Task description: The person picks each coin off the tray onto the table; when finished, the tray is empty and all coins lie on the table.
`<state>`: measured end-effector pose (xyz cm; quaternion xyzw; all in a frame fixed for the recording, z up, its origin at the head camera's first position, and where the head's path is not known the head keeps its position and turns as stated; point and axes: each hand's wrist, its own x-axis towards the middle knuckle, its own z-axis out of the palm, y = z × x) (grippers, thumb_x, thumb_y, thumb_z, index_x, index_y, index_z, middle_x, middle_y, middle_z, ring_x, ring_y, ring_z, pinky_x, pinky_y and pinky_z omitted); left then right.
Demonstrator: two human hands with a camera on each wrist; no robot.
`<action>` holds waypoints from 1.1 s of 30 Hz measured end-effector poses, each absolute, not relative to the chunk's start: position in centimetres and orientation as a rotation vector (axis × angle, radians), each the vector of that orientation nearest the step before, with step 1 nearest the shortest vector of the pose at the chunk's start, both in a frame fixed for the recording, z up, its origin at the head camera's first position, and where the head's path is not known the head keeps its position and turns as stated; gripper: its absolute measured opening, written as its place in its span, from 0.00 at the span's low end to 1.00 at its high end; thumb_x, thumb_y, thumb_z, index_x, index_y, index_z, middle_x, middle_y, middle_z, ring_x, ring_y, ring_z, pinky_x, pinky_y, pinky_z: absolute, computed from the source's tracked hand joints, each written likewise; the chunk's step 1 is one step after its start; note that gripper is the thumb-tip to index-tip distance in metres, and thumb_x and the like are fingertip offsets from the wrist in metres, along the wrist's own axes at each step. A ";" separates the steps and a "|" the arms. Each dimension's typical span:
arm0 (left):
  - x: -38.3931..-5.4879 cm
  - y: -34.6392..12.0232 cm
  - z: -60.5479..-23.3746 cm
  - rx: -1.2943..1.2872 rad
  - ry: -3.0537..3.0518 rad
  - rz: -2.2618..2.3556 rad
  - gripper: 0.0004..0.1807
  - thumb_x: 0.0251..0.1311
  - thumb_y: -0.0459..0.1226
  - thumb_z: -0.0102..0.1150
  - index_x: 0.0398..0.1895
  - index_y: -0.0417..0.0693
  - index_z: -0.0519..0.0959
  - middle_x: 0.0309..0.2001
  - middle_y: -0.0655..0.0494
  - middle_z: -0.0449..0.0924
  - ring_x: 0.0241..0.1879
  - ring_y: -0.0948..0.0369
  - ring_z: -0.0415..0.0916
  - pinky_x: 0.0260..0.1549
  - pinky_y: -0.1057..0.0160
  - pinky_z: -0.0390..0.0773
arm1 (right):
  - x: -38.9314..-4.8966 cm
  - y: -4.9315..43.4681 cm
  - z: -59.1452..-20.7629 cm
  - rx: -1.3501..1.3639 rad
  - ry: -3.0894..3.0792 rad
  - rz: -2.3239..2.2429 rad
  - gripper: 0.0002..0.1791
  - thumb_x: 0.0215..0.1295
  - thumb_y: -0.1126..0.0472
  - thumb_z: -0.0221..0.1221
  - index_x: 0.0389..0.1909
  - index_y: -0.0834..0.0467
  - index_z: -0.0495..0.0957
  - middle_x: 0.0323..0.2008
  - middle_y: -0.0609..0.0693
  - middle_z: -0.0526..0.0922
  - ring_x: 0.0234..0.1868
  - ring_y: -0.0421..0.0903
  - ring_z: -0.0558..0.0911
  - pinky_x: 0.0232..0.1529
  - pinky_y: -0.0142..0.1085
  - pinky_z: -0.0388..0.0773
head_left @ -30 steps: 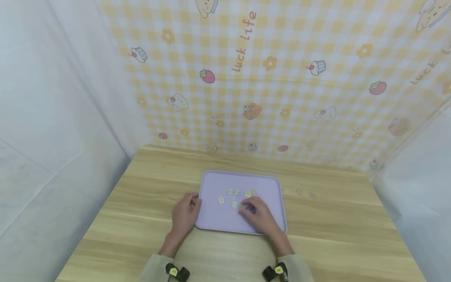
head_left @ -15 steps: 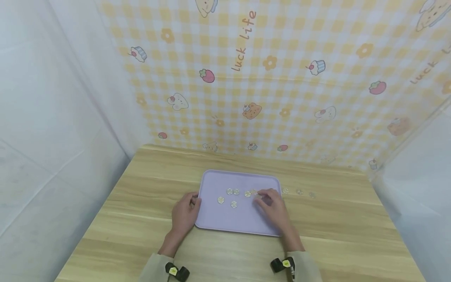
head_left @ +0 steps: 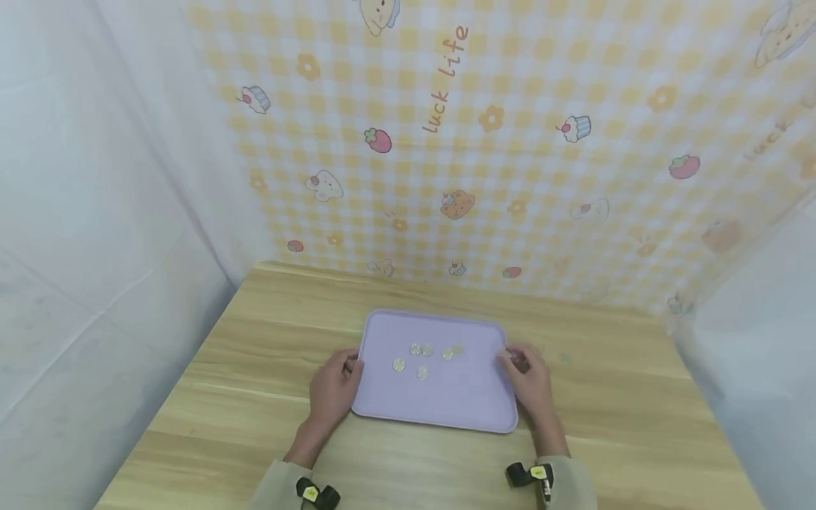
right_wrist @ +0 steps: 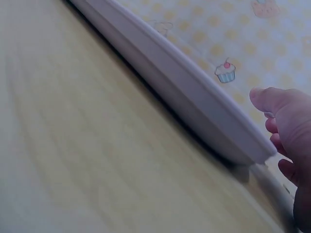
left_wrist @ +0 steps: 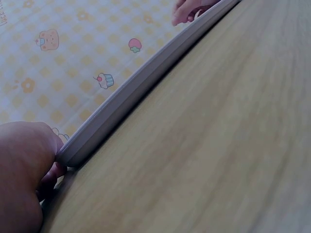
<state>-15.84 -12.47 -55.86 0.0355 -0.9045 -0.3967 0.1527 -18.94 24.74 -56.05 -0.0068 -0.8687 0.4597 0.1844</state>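
A lilac rectangular tray point(head_left: 440, 404) lies on the wooden table. Several round coins point(head_left: 399, 365) are spread over its middle, some of them in touching pairs. My left hand point(head_left: 333, 386) grips the tray's left rim, thumb on top and fingers curled under; the left wrist view shows that rim point(left_wrist: 121, 99) from low down. Over the tray's right edge is my right hand point(head_left: 530, 379), pinching a coin point(right_wrist: 268, 115) that shows as a sliver between thumb and fingers in the right wrist view. Most of that coin is hidden by the fingers.
To the right of the tray, a faint coin point(head_left: 564, 358) lies on the table point(head_left: 612, 411). A yellow checked cloth point(head_left: 408, 170) hangs behind the table, and white sheets point(head_left: 115, 234) flank it. Wrist cameras point(head_left: 319, 494) are strapped over both sleeves.
My right hand has moved rightward from the middle of the tray to its right edge, carrying a coin away from the others. The left hand stays on the left rim.
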 end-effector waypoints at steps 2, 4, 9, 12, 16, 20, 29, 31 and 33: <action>-15.9 -12.5 -55.9 0.104 -2.597 -1.130 0.13 0.61 0.38 0.64 0.47 0.45 0.84 0.25 0.61 0.79 0.18 0.68 0.65 0.25 0.66 0.65 | -18.9 25.2 -56.2 -0.058 -2.458 1.303 0.14 0.60 0.61 0.70 0.45 0.59 0.82 0.38 0.51 0.80 0.38 0.33 0.74 0.40 0.22 0.70; -15.9 -12.4 -56.0 0.100 -2.600 -1.123 0.13 0.61 0.38 0.64 0.47 0.45 0.84 0.25 0.61 0.79 0.18 0.68 0.64 0.24 0.67 0.65 | -19.0 25.5 -56.3 -0.079 -2.458 1.286 0.14 0.60 0.61 0.70 0.46 0.59 0.82 0.38 0.51 0.79 0.38 0.33 0.73 0.40 0.21 0.70; -16.0 -12.4 -55.9 0.089 -2.592 -1.113 0.13 0.62 0.39 0.64 0.48 0.44 0.83 0.25 0.59 0.79 0.18 0.68 0.64 0.24 0.66 0.65 | -19.4 26.1 -56.2 -0.084 -2.417 1.265 0.15 0.59 0.62 0.70 0.45 0.61 0.82 0.37 0.53 0.79 0.37 0.34 0.73 0.39 0.20 0.69; -16.1 -12.4 -55.8 0.093 -2.586 -1.123 0.13 0.62 0.38 0.64 0.48 0.43 0.83 0.26 0.58 0.80 0.18 0.67 0.65 0.26 0.65 0.65 | -19.6 26.7 -56.3 -0.089 -2.395 1.256 0.15 0.59 0.62 0.69 0.46 0.62 0.82 0.37 0.55 0.80 0.37 0.34 0.73 0.39 0.20 0.69; -16.0 -12.4 -55.9 0.083 -2.591 -1.134 0.13 0.62 0.38 0.63 0.48 0.42 0.83 0.27 0.57 0.81 0.18 0.67 0.66 0.27 0.64 0.66 | -19.6 27.7 -56.7 -0.161 -2.386 1.243 0.15 0.60 0.61 0.69 0.46 0.61 0.82 0.37 0.53 0.80 0.36 0.33 0.73 0.39 0.21 0.69; -16.0 -12.4 -56.0 0.083 -2.596 -1.125 0.14 0.62 0.38 0.64 0.48 0.42 0.83 0.27 0.57 0.82 0.19 0.67 0.66 0.27 0.64 0.66 | -19.4 28.8 -56.6 -0.257 -2.397 1.249 0.16 0.63 0.58 0.67 0.49 0.61 0.81 0.39 0.53 0.79 0.39 0.36 0.73 0.41 0.22 0.68; -16.0 -12.3 -55.9 0.094 -2.605 -1.133 0.14 0.62 0.38 0.64 0.48 0.43 0.83 0.27 0.57 0.81 0.19 0.67 0.66 0.25 0.65 0.66 | -18.8 33.3 -56.1 -0.527 -2.442 1.302 0.27 0.68 0.43 0.59 0.60 0.57 0.75 0.50 0.53 0.78 0.46 0.41 0.73 0.48 0.38 0.69; -16.0 -12.3 -56.0 0.095 -2.607 -1.137 0.14 0.62 0.38 0.64 0.48 0.42 0.83 0.27 0.57 0.81 0.19 0.67 0.66 0.24 0.66 0.65 | -18.5 34.5 -56.0 -0.614 -2.425 1.310 0.29 0.69 0.41 0.58 0.61 0.56 0.75 0.52 0.53 0.78 0.48 0.41 0.74 0.49 0.39 0.70; -16.0 -12.3 -56.0 0.099 -2.611 -1.140 0.14 0.62 0.38 0.64 0.48 0.42 0.83 0.27 0.57 0.81 0.19 0.67 0.66 0.23 0.66 0.65 | -18.3 35.6 -56.0 -0.666 -2.410 1.304 0.29 0.69 0.41 0.58 0.62 0.56 0.74 0.54 0.53 0.78 0.48 0.40 0.74 0.50 0.39 0.71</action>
